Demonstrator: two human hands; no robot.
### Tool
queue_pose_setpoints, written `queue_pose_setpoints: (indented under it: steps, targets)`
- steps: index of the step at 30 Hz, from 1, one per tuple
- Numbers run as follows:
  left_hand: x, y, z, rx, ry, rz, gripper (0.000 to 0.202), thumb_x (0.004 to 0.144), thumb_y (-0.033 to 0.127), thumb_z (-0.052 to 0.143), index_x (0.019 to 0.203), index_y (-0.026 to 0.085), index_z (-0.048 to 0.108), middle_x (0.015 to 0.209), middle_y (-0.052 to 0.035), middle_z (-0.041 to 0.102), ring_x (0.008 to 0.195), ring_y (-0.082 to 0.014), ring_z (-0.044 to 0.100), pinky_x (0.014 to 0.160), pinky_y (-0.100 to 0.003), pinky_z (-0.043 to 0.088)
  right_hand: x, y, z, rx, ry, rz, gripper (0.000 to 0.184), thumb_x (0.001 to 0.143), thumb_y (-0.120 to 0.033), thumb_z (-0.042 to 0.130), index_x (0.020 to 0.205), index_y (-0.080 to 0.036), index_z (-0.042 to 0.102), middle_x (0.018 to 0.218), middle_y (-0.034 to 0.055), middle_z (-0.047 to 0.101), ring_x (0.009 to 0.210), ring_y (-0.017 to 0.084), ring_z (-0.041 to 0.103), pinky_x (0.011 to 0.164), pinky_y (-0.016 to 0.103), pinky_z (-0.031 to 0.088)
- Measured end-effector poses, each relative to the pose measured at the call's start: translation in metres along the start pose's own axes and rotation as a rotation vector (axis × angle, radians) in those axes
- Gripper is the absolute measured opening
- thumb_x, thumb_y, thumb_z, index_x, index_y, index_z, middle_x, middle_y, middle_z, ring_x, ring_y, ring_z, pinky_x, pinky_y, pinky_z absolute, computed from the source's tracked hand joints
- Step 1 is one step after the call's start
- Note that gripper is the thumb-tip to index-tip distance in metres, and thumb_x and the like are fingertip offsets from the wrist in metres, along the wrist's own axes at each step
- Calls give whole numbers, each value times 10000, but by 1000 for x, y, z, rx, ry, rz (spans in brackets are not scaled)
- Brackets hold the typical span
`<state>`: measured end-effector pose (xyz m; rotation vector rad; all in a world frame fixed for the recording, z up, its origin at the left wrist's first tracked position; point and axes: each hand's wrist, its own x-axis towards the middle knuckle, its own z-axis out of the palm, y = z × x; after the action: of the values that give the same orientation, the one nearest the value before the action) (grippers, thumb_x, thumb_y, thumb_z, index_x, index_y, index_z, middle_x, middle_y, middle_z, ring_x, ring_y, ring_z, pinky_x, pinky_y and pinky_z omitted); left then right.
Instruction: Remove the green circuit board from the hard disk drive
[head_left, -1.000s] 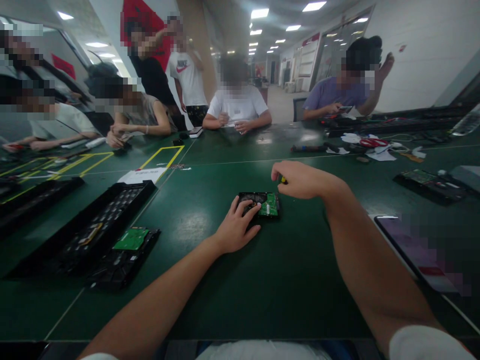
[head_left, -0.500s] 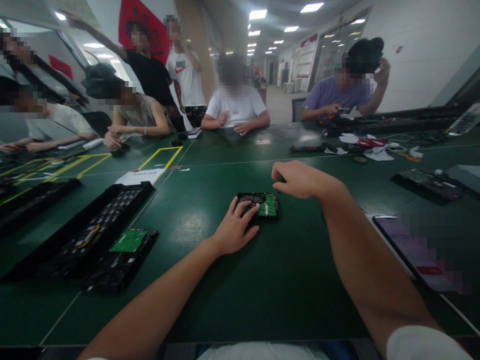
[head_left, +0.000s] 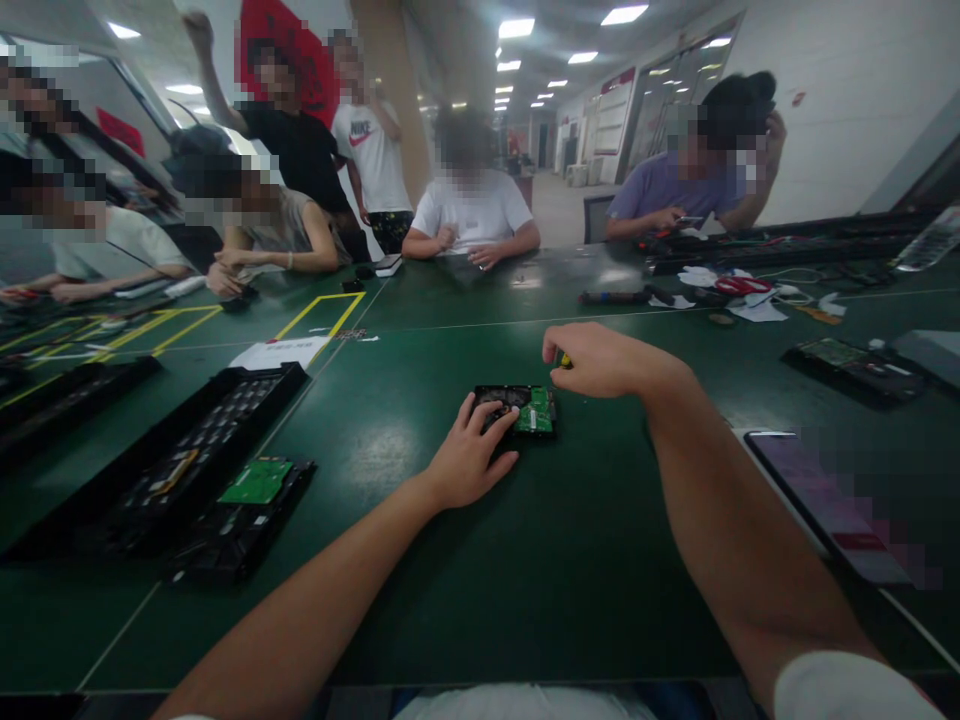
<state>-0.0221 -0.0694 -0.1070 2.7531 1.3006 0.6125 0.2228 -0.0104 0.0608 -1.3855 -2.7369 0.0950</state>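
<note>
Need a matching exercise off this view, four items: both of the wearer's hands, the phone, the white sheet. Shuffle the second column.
1. Left hand
2. Right hand
3. Phone
4. White sheet

A. At the far end of the black tray
B. Screen lit, lower right of the view
C. Spread on the green-and-black hard drive
D. Curled around a partly hidden yellow item

Pairs: 1-C, 2-D, 3-B, 4-A

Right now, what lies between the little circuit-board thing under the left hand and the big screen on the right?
The person's right forearm crosses between them, with green tabletop showing between it and the circuit-board unit; the head view shows this.
</note>
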Motion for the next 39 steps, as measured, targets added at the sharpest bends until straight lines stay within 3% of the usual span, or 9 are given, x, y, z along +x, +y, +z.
queue_pose_setpoints:
  steps: [4,7,10,17,23,30,36,39]
  targets:
    - [0,0,1,1,6,7,642,1038,474,541,1621,265,373,1557,-149,442,1572,-393,298,1315,-679,171,0,-2,1,34,20,-69,212,861,-155,644,1068,-179,681,1110,110,769,979,242,695,807,290,469]
    - [0,-1,1,-8,14,2,649,1031,471,554,1623,275,372,1557,-142,445,1573,-396,293,1315,-679,169,1,-1,2,6,40,-3,114,908,-242,644,999,-190,690,1005,96,779,903,249,698,753,309,451]
    - [0,0,1,0,6,1,645,1037,479,542,1622,264,377,1558,-147,439,1579,-400,278,1317,-672,173,2,1,2,-23,34,67,130,931,-302,625,949,-193,693,938,101,774,860,266,700,720,331,442]
    - [0,0,0,-7,3,-10,648,1036,475,546,1627,278,363,1571,-146,433,1581,-407,273,1305,-692,196,2,0,4,29,44,-82,189,851,-143,640,1033,-181,674,1113,112,769,975,244,687,806,298,469]
    - [0,0,1,10,7,3,645,1040,483,537,1623,258,377,1555,-150,441,1573,-392,294,1319,-666,176,4,1,5,-32,47,22,96,923,-274,636,935,-189,680,961,105,773,886,270,696,737,328,436]
    - [0,1,1,-18,7,-11,641,1032,480,551,1618,278,387,1559,-139,448,1580,-406,274,1306,-686,199,0,7,4,56,11,-120,265,813,-112,658,1065,-191,674,1114,93,758,959,227,688,791,282,460]
    - [0,0,1,-21,15,-10,642,1031,475,556,1619,281,389,1562,-135,444,1572,-406,290,1311,-681,190,1,7,3,-4,39,34,135,909,-305,696,976,-188,689,944,92,773,872,254,698,713,309,430]
    - [0,0,1,-4,12,2,645,1035,472,548,1623,263,385,1553,-150,448,1563,-403,311,1316,-673,177,1,7,2,7,17,6,143,882,-263,698,1002,-186,692,1012,104,777,904,257,697,734,308,444]
